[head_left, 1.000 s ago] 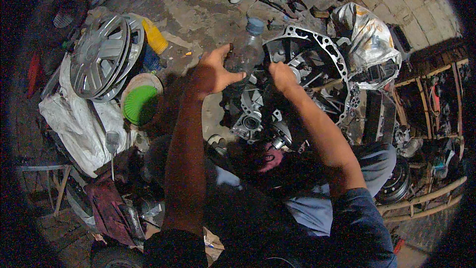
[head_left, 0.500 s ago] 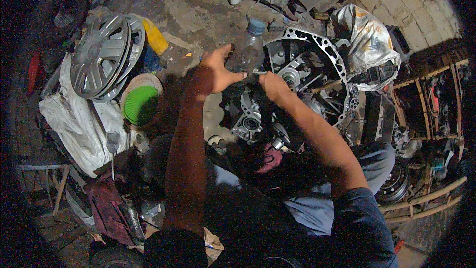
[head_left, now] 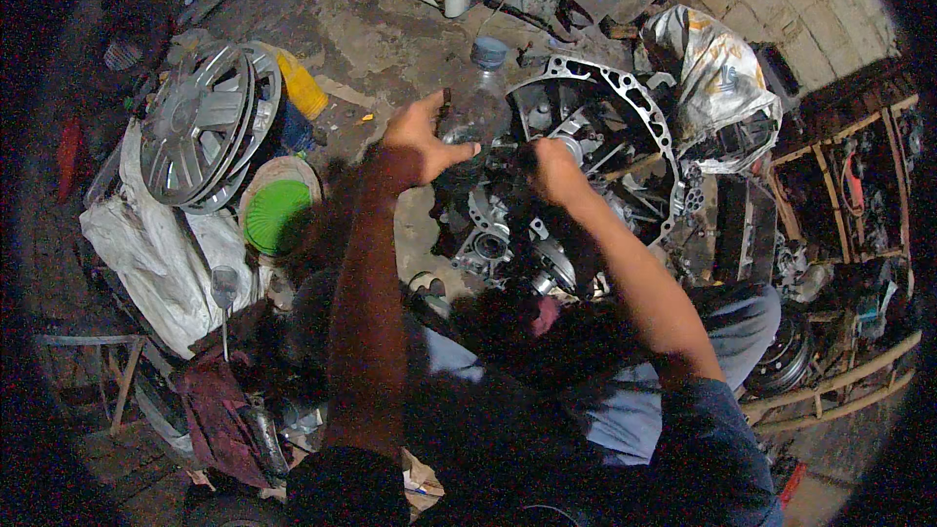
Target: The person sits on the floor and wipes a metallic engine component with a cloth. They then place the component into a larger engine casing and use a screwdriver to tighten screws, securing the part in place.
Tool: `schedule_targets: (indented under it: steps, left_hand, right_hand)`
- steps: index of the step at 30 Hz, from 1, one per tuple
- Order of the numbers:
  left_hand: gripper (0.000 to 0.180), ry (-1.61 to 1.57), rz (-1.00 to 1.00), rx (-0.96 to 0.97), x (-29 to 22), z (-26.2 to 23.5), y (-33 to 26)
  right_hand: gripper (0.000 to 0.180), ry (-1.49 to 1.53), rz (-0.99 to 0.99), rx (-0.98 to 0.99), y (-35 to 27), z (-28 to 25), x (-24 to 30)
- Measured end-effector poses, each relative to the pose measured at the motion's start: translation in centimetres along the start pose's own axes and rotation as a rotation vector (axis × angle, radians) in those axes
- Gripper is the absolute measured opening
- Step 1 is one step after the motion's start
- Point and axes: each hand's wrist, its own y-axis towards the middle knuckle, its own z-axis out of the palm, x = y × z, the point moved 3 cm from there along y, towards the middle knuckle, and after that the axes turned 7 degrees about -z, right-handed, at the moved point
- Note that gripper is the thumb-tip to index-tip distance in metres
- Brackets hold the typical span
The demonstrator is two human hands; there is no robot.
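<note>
The greasy gearbox [head_left: 547, 205] sits right under both hands, and here is the risk as I judge it: oily metal and bare skin, so a slip could bark a knuckle on the bolt-holed rim of the round housing [head_left: 644, 137] just beyond the right hand [head_left: 549, 168]. The plastic bottle [head_left: 480, 98] stands touching the left hand [head_left: 422, 137] and looks easy to knock over. Left hand is spread open, thumb out toward the gearbox, fingers apart and gripping nothing, a small dark part poking up just beyond its fingertips. Right hand is curled shut over a piece on top of the gearbox; what piece, I cannot tell. Both forearms reach forward, elbows bent.
</note>
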Motion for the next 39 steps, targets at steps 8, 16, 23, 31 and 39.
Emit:
schedule_targets:
  steps: [8, 16, 23, 31, 39]
  left_hand:
    - [0.069, -0.341, -0.155, 0.246, -3.7, 1.2, -0.7]
    - [0.076, 0.052, 0.091, 0.267, 3.8, 9.9, 2.4]
    - [0.071, 0.133, 0.005, 0.296, 2.0, 13.1, 1.8]
    - [0.08, 0.335, -0.04, 0.308, 0.1, 13.9, 2.5]
    - [0.065, 0.591, -0.069, -0.015, -5.5, 14.6, 1.6]
  right_hand:
    - [0.011, 0.579, 0.03, 0.049, -8.2, -9.5, -2.8]
    - [0.036, 0.141, 0.303, -0.187, -17.3, -13.0, -12.1]
    - [0.021, 0.084, 0.355, -0.204, -19.4, -10.5, -15.5]
    - [0.029, 0.118, 0.346, -0.229, -19.4, -11.1, -13.1]
    - [0.021, 0.349, 0.29, -0.026, -19.0, -10.8, -11.8]
